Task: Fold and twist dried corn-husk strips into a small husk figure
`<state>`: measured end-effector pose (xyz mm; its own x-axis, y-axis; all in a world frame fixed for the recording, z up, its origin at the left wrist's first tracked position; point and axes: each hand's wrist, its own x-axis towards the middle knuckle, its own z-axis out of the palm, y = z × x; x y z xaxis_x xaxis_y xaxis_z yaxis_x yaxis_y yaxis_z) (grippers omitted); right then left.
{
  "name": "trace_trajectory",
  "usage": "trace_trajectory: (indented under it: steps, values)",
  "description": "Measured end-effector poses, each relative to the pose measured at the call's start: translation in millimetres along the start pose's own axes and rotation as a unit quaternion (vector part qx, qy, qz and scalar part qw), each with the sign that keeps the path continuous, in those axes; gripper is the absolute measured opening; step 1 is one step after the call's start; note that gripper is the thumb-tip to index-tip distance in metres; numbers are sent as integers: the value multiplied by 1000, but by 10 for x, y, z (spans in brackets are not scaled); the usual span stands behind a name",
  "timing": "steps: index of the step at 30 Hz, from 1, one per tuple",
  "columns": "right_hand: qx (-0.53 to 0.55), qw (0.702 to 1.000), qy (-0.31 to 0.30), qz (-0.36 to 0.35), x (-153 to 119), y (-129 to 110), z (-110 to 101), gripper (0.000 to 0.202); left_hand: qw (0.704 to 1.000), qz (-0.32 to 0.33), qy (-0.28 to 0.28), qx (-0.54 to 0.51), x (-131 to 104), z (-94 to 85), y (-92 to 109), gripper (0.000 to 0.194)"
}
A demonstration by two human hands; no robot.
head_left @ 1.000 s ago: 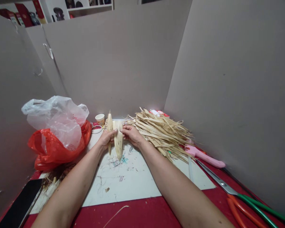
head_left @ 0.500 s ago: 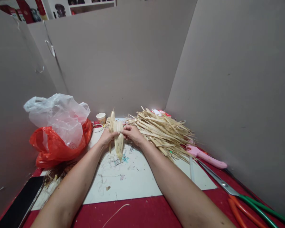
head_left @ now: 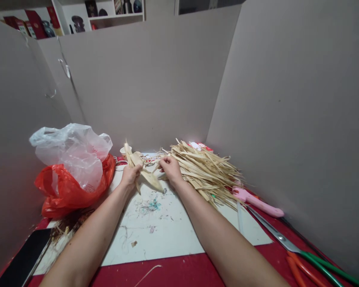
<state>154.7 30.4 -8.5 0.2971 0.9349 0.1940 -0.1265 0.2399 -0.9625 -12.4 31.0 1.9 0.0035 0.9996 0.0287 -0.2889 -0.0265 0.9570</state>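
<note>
**Pale dry leaves (head_left: 151, 180), gripped in the left hand (head_left: 131, 174)**

Left hand: closed, thumb on top, leaves splayed above and toward the right. Right hand (head_left: 171, 169): just beside, fingers curled together, fingertips pinching a narrow strip (head_left: 156, 168); whether it joins the leaves, cannot tell.

Leaf bundle (head_left: 208, 169): loose heap, just right of the right hand.

Containers: red bag (head_left: 68, 195), left of the left hand, a translucent bag (head_left: 71, 153) rising from it; paper cup (head_left: 123, 152), beyond the left hand, partly hidden, contents unseen.

Room: open white board (head_left: 161, 243) between the forearms, its near edge on the red counter (head_left: 179, 273); grey partition (head_left: 152, 87) beyond both hands.
</note>
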Motion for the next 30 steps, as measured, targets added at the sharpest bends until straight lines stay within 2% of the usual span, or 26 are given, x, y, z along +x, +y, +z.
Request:
trace_trajectory:
  steps: [4,7,10,13,16,18,20,27,30]
  values:
    - [198,979,33,43,91,-229,-146,17,998,-21,31,-56,110,-122,-5,35]
    - [290,955,55,12,192,-424,-387,24,996,-32,49,-62,158,-167,-27,37]
    - [319,946,48,-17,257,-573,-607,29,996,-44,41,-63,169,-162,-51,39]
    - [283,959,-1,3,209,-609,-610,28,996,-64,-3,-61,141,-124,-50,41]
    - [184,975,-101,73,66,-510,-396,25,993,-77,-71,-52,76,-76,-19,44]
    - [95,973,-174,118,-32,-406,-230,22,991,-70,-110,-38,26,-45,3,45]
    - [31,966,-217,141,-106,-314,-110,20,990,-56,-131,-15,-15,-17,13,43]
    - [-7,953,-270,135,-196,-251,-42,27,988,-49,-145,15,-56,37,-16,42]
    - [-13,956,-269,114,-195,-261,-39,25,988,-59,-145,14,-61,32,-10,44]
